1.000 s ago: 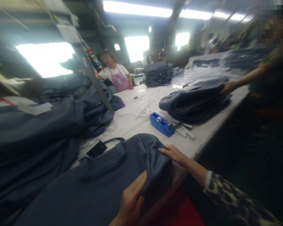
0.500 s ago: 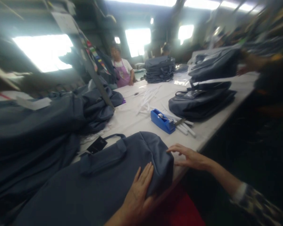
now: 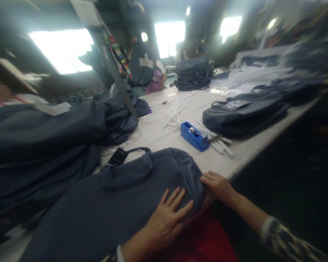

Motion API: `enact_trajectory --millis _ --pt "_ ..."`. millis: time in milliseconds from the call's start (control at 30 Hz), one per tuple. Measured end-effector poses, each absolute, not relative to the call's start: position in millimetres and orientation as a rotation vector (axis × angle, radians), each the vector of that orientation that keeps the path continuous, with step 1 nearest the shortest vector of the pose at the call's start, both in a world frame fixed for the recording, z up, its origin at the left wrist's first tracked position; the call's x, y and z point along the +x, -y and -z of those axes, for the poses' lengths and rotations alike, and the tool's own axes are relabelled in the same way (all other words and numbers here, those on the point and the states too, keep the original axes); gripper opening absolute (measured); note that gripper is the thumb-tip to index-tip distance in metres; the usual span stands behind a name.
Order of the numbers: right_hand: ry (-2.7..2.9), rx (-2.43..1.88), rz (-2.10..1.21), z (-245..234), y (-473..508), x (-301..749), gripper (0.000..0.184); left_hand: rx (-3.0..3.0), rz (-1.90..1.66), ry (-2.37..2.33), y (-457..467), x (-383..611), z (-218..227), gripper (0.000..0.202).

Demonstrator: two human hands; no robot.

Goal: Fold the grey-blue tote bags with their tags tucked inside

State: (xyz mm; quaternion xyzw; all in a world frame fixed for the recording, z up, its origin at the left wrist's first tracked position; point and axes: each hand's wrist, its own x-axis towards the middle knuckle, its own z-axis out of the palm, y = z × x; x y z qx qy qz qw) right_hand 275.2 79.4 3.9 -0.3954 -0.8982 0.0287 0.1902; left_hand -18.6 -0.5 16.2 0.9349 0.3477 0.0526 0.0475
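Observation:
A dark blue-grey fabric bag [image 3: 106, 214] lies flat at the table's near edge, its carry handle [image 3: 127, 176] folded over its upper side. Beside the handle sits a black hang tag [image 3: 118, 157]. My left hand [image 3: 168, 216] rests open on the bag near its right end, with fingers spread. At that end's edge, my right hand [image 3: 218, 186] has its fingers closed on the bag's fabric; the thumb is hidden.
A blue tape dispenser [image 3: 194, 136] stands beyond the bag, near white rolled strips [image 3: 220, 146]. More bags [image 3: 243, 118] lie at right, with a stack [image 3: 194, 74] farther back. Dark fabric [image 3: 43, 145] heaps at left around a slanted metal post [image 3: 120, 85]. Co-workers stand beyond.
My right hand has closed on the bag's end, and my left fingers have spread. A co-worker at the back now has dark fabric raised. The upper bag at right has been lowered.

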Motion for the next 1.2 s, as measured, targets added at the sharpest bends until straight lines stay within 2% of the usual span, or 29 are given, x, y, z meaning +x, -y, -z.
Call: enact_trajectory --millis 100,200,300,467,633,833,1000,1167,1200 --pt "2.566 -1.042 -0.124 -51.6 -75.0 260.0 0.019 2.857 -0.183 -1.079 0.9 -16.6 -16.8 0.063" --pt "2.538 -0.906 -0.115 -75.8 -69.5 225.9 0.040 2.863 -0.253 -1.083 1.7 -12.1 -21.6 0.062" --pt "2.641 -0.787 -0.078 -48.4 -70.3 200.2 0.053 2.855 -0.304 -1.079 5.4 -9.8 -27.7 0.062" --pt "2.751 -0.871 -0.128 7.9 -83.6 202.1 0.050 2.808 -0.230 -1.233 32.0 -39.5 -19.3 0.066" --pt "2.769 -0.873 -0.106 4.3 -86.1 205.7 0.049 2.826 -0.131 -1.464 75.6 -96.1 -2.4 0.066" --pt "2.825 -0.854 0.009 -1.8 -86.5 202.2 0.052 2.789 -0.022 -1.546 96.1 -116.6 -8.5 0.080" --pt "2.815 -0.791 0.187 -8.8 -63.3 194.3 0.048 2.855 -0.070 -1.531 92.6 -118.3 -9.5 0.065" --pt "2.724 -0.646 0.283 -6.6 -33.4 184.0 0.072 2.879 -0.101 -1.552 92.3 -120.4 -5.1 0.063" --pt "2.717 -0.629 0.332 -4.4 -31.3 181.5 0.072 2.872 -0.098 -1.546 92.4 -120.3 -5.3 0.065"
